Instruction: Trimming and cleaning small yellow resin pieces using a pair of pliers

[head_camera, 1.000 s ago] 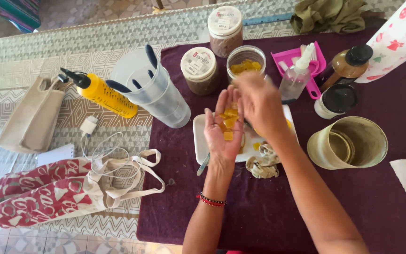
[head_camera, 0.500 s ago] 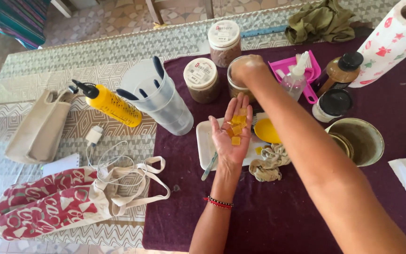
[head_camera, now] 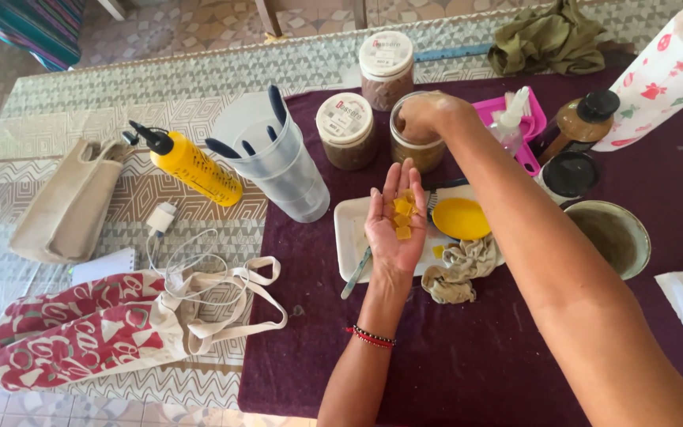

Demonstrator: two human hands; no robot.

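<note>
My left hand (head_camera: 393, 229) lies palm up over a white rectangular plate (head_camera: 348, 237), with several small yellow cubes (head_camera: 402, 213) resting in the palm. My right hand (head_camera: 427, 113) reaches across to an open glass jar (head_camera: 418, 150) of yellowish stuff. Its fingertips dip into the jar's mouth and are hidden there. A yellow lid (head_camera: 460, 217) lies on the plate beside my left hand. One loose cube (head_camera: 438, 251) sits near it.
Two lidded jars (head_camera: 347, 126) (head_camera: 386, 67), a plastic tumbler with dark utensils (head_camera: 282, 162), a yellow squeeze bottle (head_camera: 191, 168), a pink tray (head_camera: 533, 126), brown bottles (head_camera: 583, 119), a bowl (head_camera: 626, 245), a paper towel roll (head_camera: 666, 71), a crumpled cloth (head_camera: 456, 273), a tote bag (head_camera: 88, 332).
My right hand left the spot above my left palm and went back to the open jar. The left hand stayed palm up with the cubes.
</note>
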